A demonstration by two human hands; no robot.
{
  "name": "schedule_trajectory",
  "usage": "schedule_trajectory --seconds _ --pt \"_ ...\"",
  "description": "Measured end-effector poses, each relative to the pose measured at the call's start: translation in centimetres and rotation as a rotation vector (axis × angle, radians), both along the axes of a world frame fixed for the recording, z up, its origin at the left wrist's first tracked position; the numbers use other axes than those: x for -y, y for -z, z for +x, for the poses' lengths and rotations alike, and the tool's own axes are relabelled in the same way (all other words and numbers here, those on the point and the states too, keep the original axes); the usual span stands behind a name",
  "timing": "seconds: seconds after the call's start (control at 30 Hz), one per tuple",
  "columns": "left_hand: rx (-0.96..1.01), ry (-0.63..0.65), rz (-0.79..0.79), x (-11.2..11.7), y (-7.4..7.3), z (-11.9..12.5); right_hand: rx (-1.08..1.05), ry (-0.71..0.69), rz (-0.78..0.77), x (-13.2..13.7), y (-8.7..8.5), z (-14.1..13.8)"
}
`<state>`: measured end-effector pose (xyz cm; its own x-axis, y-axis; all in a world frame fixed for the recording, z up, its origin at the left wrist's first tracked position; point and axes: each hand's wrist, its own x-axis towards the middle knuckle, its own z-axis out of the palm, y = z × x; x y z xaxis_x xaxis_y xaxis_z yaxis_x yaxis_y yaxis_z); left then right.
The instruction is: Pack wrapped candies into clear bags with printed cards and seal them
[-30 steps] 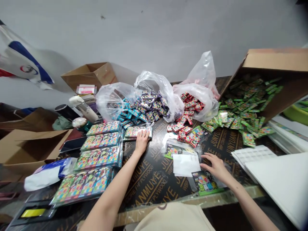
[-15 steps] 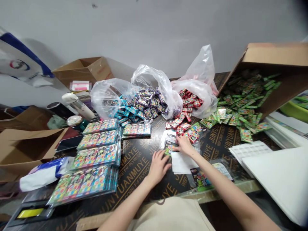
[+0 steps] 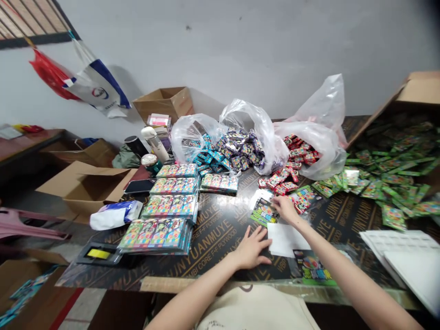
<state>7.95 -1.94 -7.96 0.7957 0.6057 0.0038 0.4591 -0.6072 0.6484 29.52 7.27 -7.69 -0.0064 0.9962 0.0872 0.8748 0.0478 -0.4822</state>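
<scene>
My left hand (image 3: 252,247) rests on the dark plywood table with its fingers spread and nothing in it. Just beyond its fingertips lies a black and green printed card (image 3: 264,212). At that card's upper right edge, my right hand (image 3: 286,210) has its fingers together, gripping the edge. White paper slips (image 3: 283,238) lie beneath my right wrist. A second printed card in a clear bag (image 3: 314,266) sits partly under my right forearm. Red candy packets (image 3: 280,178) and a green packed sheet (image 3: 305,196) are beyond my right hand.
Stacks of packed candy sheets (image 3: 156,234) stand at the left. Clear plastic bags (image 3: 311,153) spill blue, purple and red packets at the back. A tipped carton (image 3: 419,94) spills green packets at the right. White sheets (image 3: 409,270) lie at the right edge. An open carton (image 3: 85,201) is at the left.
The view has swung left, bringing more of the left side into sight. My left hand has spread and drawn back from the printed card, which now shows more fully.
</scene>
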Motion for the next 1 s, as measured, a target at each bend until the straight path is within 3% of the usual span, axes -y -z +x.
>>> schedule_trajectory --seconds 0.1,0.23,0.3,0.37,0.47,0.53,0.6,0.67,0.77,0.83,1.0 --pt "0.225 -0.183 -0.205 -1.6 -1.0 -1.0 -0.092 0.036 0.124 0.1 -2.0 0.1" --pt "0.601 -0.616 -0.370 -4.2 -3.8 -3.2 -0.380 0.120 0.392 1.3 -8.2 -0.8" --pt "0.787 -0.641 -0.451 -4.9 -5.8 -4.2 -0.663 0.116 0.497 2.6 -11.4 -2.3" --pt "0.937 -0.514 -0.590 -4.7 -7.9 -4.6 -0.927 0.071 0.427 4.0 -13.2 -4.6" --pt "1.067 -0.295 -1.021 -2.8 -10.0 -4.1 -1.227 0.038 0.183 5.9 -12.4 -8.8" --pt "1.131 -0.262 -1.289 -1.2 -10.4 -3.3 -1.313 0.133 0.177 6.7 -10.4 -11.1" --pt "1.197 -0.306 -1.421 0.2 -10.2 -2.8 -1.271 0.225 0.242 7.1 -8.6 -12.5" --pt "1.235 -0.355 -1.463 1.1 -9.6 -2.8 -1.114 0.277 0.324 7.4 -7.6 -13.0" --pt "1.194 -0.382 -1.471 1.6 -8.9 -3.7 -0.841 0.282 0.467 8.0 -7.9 -12.4" --pt "1.145 -0.384 -1.434 1.7 -8.5 -4.2 -0.744 0.187 0.500 8.1 -8.8 -11.7" --pt "0.966 -0.438 -1.335 1.6 -7.9 -4.5 -0.604 -0.159 0.351 7.1 -10.8 -9.8"
